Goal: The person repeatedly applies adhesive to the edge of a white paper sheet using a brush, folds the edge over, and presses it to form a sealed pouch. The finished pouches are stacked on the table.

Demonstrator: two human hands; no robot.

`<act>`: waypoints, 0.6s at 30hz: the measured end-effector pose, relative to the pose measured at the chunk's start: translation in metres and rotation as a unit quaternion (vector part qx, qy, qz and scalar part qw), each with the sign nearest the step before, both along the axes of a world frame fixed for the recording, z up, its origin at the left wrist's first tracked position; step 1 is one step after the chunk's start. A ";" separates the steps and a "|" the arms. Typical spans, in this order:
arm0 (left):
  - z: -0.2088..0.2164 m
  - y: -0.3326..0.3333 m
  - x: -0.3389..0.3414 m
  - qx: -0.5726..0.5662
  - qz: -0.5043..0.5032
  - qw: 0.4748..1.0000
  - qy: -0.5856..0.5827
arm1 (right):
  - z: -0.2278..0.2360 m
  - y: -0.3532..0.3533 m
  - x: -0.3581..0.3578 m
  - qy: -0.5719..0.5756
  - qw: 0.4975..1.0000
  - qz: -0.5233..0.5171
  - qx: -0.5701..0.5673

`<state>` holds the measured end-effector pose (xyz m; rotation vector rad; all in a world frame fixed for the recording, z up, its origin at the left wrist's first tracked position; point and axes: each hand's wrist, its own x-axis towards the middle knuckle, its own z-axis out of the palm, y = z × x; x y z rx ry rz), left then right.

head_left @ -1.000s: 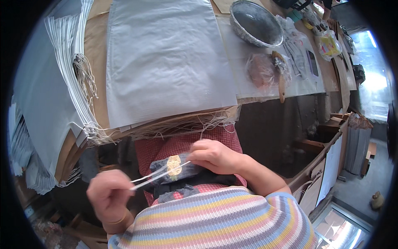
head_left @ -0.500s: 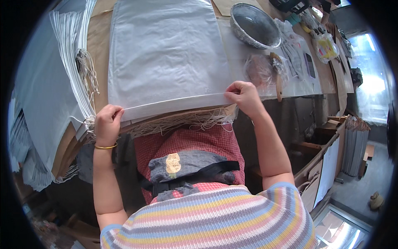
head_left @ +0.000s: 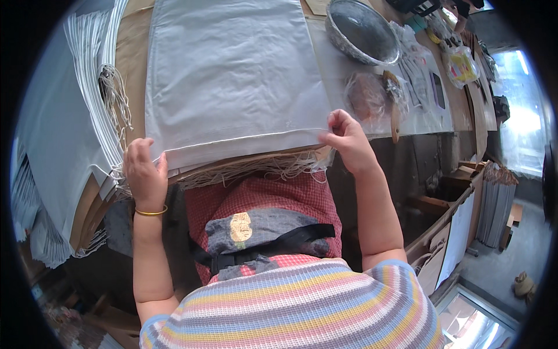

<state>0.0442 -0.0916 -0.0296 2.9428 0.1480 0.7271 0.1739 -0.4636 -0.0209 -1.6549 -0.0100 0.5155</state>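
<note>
A wide sheet of white, slightly wrinkled plastic-like material (head_left: 232, 75) lies on the table in front of me. Along its near edge runs a thin white cord (head_left: 244, 139), nearly straight from one hand to the other. At the sheet's near left corner, my left hand (head_left: 145, 174), with a gold bangle on the wrist, has its thumb and fingers apart around the cord's end. My right hand (head_left: 350, 142) is by the near right corner, thumb and forefinger parted and the other fingers curled; the thumb is a little blurred. Neither hand visibly grips anything.
Loose cords (head_left: 250, 168) hang below the table's front edge. White corded stacks (head_left: 87, 75) stand at the left. A grey basin (head_left: 363, 32), a clear plastic bag (head_left: 365, 96), a wooden-handled brush (head_left: 395, 119) and a phone (head_left: 437, 90) lie to the right.
Both hands have loosened from their pinch on the near edge and the fingers have spread. The cord now lies across the sheet. My left hand has shifted slightly left.
</note>
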 end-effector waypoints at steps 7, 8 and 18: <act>0.003 -0.006 -0.005 -0.151 -0.187 0.969 0.056 | -0.011 0.014 -0.006 -0.170 0.956 0.034 -0.238; 0.005 -0.007 -0.003 -0.149 -0.205 0.965 0.070 | -0.011 0.019 -0.012 -0.228 0.922 0.021 -0.313; 0.029 0.008 0.009 -0.173 -0.237 0.937 0.193 | 0.012 0.033 -0.024 -0.589 0.684 0.115 -0.415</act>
